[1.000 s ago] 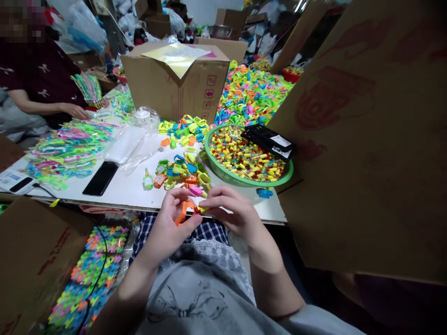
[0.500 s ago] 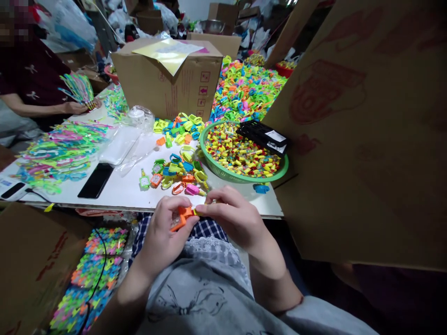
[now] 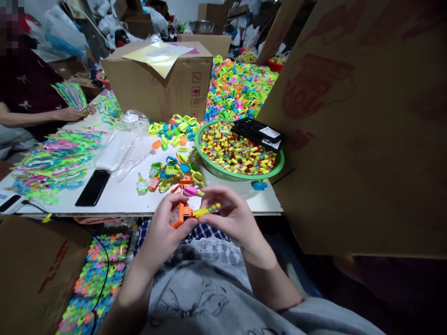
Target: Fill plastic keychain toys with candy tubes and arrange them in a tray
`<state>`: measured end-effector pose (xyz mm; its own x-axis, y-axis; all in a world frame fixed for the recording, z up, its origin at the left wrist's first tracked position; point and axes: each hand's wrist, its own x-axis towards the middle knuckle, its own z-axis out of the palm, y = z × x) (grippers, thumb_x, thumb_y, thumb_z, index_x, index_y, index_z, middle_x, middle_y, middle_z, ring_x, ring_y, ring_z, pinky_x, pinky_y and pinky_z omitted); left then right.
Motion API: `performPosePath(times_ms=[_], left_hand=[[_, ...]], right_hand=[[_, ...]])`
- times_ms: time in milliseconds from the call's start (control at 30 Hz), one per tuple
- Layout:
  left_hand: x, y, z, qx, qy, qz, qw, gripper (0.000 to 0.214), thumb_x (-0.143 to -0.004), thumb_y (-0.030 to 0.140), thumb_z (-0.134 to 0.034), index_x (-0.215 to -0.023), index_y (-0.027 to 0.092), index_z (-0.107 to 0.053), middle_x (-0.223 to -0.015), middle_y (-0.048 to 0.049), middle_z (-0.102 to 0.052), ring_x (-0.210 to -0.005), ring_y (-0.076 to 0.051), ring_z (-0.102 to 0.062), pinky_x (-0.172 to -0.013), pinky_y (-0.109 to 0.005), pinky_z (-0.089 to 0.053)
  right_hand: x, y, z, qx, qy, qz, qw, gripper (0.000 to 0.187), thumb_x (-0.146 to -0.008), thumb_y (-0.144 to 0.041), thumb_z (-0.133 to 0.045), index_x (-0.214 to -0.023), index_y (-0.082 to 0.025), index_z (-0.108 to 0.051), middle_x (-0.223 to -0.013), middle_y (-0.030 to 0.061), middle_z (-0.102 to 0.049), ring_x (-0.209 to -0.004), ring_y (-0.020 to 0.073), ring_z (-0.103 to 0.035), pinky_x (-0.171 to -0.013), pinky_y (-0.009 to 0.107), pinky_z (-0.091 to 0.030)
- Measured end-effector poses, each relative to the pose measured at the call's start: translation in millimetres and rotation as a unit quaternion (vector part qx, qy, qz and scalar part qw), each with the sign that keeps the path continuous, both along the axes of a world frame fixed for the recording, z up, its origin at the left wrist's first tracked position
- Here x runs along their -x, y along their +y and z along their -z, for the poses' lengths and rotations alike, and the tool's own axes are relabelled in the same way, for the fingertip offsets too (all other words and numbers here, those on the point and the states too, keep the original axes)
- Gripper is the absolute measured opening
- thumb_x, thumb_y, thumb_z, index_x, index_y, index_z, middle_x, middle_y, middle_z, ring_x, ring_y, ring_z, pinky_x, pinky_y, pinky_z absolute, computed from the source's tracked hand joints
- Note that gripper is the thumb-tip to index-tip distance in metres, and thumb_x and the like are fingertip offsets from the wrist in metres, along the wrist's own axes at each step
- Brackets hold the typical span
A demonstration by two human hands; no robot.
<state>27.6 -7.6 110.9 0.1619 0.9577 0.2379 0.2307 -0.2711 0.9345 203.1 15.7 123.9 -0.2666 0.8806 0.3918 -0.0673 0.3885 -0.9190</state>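
Observation:
My left hand [image 3: 165, 230] is closed on an orange toy watch [image 3: 177, 215] with a clear face, held above my lap at the table's front edge. A small clear tube [image 3: 207, 210] with a yellow cap and coloured beads points right from the watch, its capped end against it. My right hand [image 3: 232, 216] curves around this tube, thumb and fingers apart, the thumb close to the cap; whether it touches cannot be made out. Just beyond my hands lie a pink toy watch [image 3: 190, 190] and a loose pile of coloured watches [image 3: 171, 170], some with tubes attached.
A green basket [image 3: 240, 176] of yellow-capped tubes holds a black tray [image 3: 256, 132]. Cardboard boxes stand behind [image 3: 157, 88] and at right [image 3: 349, 163]. A phone [image 3: 93, 188] and colourful strips [image 3: 56, 158] lie left. A co-worker's hands [image 3: 75, 113] hold a bunch of strips.
My right hand's fingers have opened from a pinch at the watch, and the beaded tube now shows between them. My left hand keeps the watch. The view has shifted slightly.

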Motion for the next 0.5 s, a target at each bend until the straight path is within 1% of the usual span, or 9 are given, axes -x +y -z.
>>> performPosePath(times_ms=[67, 133, 167, 233, 367, 500], left_hand=[[-1.6, 1.3, -4.4, -0.039, 0.039, -0.006, 0.998, 0.018, -0.082, 0.027, -0.063, -0.096, 0.022, -0.053, -0.095, -0.0033, -0.055, -0.09, -0.018, -0.054, -0.082, -0.03, -0.042], [-3.4, 1.8, -8.5, -0.085, 0.079, -0.014, 0.993, 0.014, -0.081, 0.023, -0.062, -0.09, 0.022, -0.052, -0.089, -0.0017, -0.054, -0.085, -0.017, -0.053, -0.078, -0.029, -0.042], [-4.3, 1.9, -10.0, -0.104, 0.095, -0.02, 0.99, 0.013, -0.082, 0.021, -0.061, -0.089, 0.022, -0.051, -0.087, -0.0012, -0.054, -0.083, -0.017, -0.053, -0.076, -0.028, -0.042], [-6.1, 2.0, -11.8, -0.135, 0.12, -0.031, 0.983, 0.011, -0.082, 0.02, -0.059, -0.088, 0.022, -0.05, -0.085, -0.0007, -0.053, -0.08, -0.017, -0.052, -0.074, -0.028, -0.042], [-10.8, 0.9, -12.9, -0.181, 0.14, -0.051, 0.972, 0.012, -0.081, 0.019, -0.059, -0.088, 0.023, -0.05, -0.084, -0.0005, -0.054, -0.08, -0.017, -0.053, -0.073, -0.029, -0.042], [-15.6, -2.6, -11.8, -0.188, 0.125, -0.068, 0.972, 0.014, -0.081, 0.018, -0.06, -0.089, 0.023, -0.05, -0.084, 0.0, -0.055, -0.081, -0.017, -0.053, -0.073, -0.028, -0.042]], right_hand=[[5.5, -1.9, 8.5, 0.066, 0.056, 0.012, 0.996, 0.034, -0.071, -0.039, -0.076, -0.099, -0.024, -0.065, -0.088, 0.0019, -0.067, -0.083, 0.0151, -0.064, -0.072, 0.03, -0.055], [9.7, -4.1, 14.2, 0.092, 0.088, 0.003, 0.992, 0.026, -0.073, -0.041, -0.074, -0.089, -0.023, -0.067, -0.089, 0.0026, -0.068, -0.086, 0.0162, -0.064, -0.079, 0.033, -0.054], [11.1, -5.4, 15.6, 0.096, 0.098, -0.001, 0.991, 0.023, -0.075, -0.041, -0.072, -0.086, -0.022, -0.067, -0.089, 0.0029, -0.068, -0.087, 0.0164, -0.064, -0.081, 0.033, -0.054], [13.1, -8.0, 15.8, 0.102, 0.106, -0.005, 0.989, 0.02, -0.08, -0.041, -0.068, -0.088, -0.022, -0.066, -0.087, 0.0031, -0.068, -0.086, 0.0163, -0.064, -0.082, 0.034, -0.053], [16.1, -11.4, 14.8, 0.091, 0.107, 0.013, 0.99, 0.025, -0.082, -0.046, -0.064, -0.086, -0.021, -0.063, -0.084, 0.0041, -0.066, -0.085, 0.017, -0.063, -0.081, 0.033, -0.053], [19.1, -11.3, 18.9, 0.065, 0.116, 0.027, 0.991, 0.026, -0.084, -0.046, -0.061, -0.087, -0.021, -0.059, -0.083, 0.0038, -0.063, -0.083, 0.0168, -0.061, -0.081, 0.033, -0.052]])
